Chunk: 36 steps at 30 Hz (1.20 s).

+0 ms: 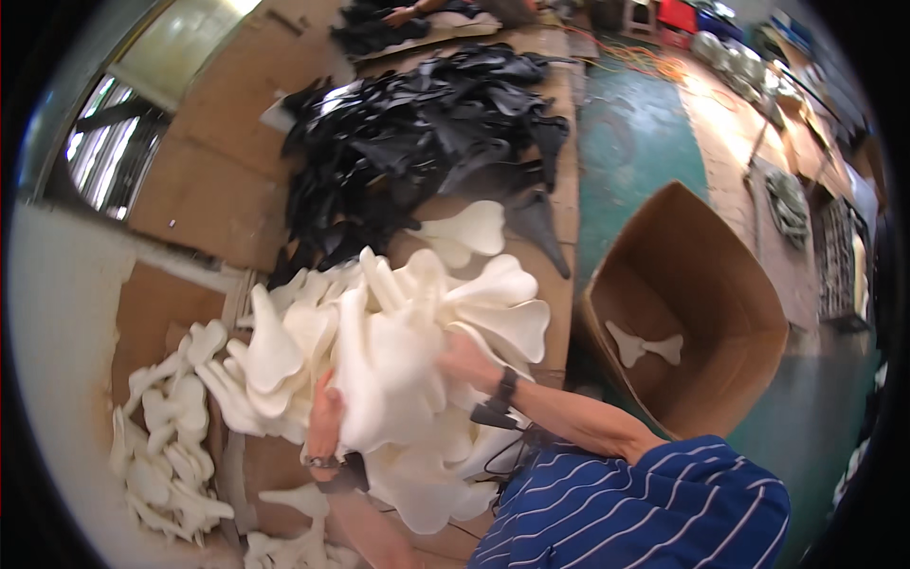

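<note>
So, the white pieces are smooth and creamy with wide rounded ends, and a thick bunch of them is clasped between the left hand and right hand, right at the near heap. They're on a brown table with a messy black pile farther back. Off to the right there's green floor and an open cardboard box.

Edges bent; centre seemingly motion-blurred.
</note>
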### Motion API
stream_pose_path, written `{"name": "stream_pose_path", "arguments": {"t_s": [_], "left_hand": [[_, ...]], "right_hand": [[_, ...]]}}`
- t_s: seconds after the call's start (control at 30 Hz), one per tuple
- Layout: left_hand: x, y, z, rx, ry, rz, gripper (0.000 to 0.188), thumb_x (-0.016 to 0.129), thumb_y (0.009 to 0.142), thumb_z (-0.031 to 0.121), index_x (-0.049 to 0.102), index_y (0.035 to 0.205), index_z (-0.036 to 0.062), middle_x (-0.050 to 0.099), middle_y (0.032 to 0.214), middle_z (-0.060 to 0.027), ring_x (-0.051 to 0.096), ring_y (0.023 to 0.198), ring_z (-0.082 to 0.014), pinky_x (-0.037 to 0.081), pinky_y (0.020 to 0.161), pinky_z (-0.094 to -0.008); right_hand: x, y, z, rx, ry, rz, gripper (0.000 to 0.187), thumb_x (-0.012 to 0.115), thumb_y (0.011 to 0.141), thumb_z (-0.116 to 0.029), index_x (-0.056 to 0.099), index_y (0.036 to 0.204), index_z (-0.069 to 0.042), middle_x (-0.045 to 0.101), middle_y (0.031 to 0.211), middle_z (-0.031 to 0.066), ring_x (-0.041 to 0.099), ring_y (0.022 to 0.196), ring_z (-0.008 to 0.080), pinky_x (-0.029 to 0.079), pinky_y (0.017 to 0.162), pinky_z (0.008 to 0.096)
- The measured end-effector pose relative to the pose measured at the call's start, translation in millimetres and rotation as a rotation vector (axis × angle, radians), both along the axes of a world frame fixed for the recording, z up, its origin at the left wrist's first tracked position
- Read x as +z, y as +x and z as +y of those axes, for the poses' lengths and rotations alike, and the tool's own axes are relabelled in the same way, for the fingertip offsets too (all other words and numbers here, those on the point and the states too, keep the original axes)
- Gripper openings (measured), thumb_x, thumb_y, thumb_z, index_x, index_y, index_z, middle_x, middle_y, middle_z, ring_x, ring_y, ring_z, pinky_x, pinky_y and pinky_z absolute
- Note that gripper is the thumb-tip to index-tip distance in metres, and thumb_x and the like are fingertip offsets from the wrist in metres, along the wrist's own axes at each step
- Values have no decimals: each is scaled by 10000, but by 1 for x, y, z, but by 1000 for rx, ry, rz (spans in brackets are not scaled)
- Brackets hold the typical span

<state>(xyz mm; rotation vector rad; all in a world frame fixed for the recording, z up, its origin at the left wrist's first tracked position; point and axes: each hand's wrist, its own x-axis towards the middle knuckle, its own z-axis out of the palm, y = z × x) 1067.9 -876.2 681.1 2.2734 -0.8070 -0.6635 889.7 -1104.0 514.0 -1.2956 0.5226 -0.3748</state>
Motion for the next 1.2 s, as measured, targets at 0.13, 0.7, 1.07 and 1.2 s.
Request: {"name": "stream_pose_path", "arguments": {"t_s": [0.13, 0.7, 1.07, 1.2], "left_hand": [[31, -75, -15, 97, -123, -45, 756, 746, 936, 390, 477, 1549, 38, 718, 1176, -190, 703, 1041, -284, 547, 931, -397], [8, -310, -175, -440, -345, -296, 801, 686, 916, 617, 539, 1453, 41, 529, 1455, -258, 531, 1324, -437, 447, 1081, -525], [-6, -214, -103, -84, -664, -242, 474, 820, 839, 167, 665, 1269, 41, 684, 1285, -181, 633, 1207, -389, 507, 1035, -464], [10, -167, -10, 382, -604, -388, 356, 804, 869, 89, 716, 1210, 39, 728, 1206, -129, 691, 1126, -297, 534, 983, -388]], "right_hand": [[25, -30, 16, -31, 196, -254, 418, 598, 1082, -273, 592, 1411, -16, 697, 1283, 74, 666, 1120, 140, 539, 976, 317], [162, -365, -81, -478, -779, 693, 550, 709, 926, -323, 627, 1368, -5, 717, 1263, 184, 706, 1139, 339, 582, 954, 458], [53, -290, -66, 188, -983, 753, 573, 771, 870, -368, 657, 1289, 6, 693, 1258, 237, 649, 1176, 432, 522, 1011, 489], [69, -156, 5, 503, -911, 281, 631, 775, 897, -429, 640, 1323, 16, 687, 1295, 232, 650, 1197, 409, 518, 1022, 468]]}}
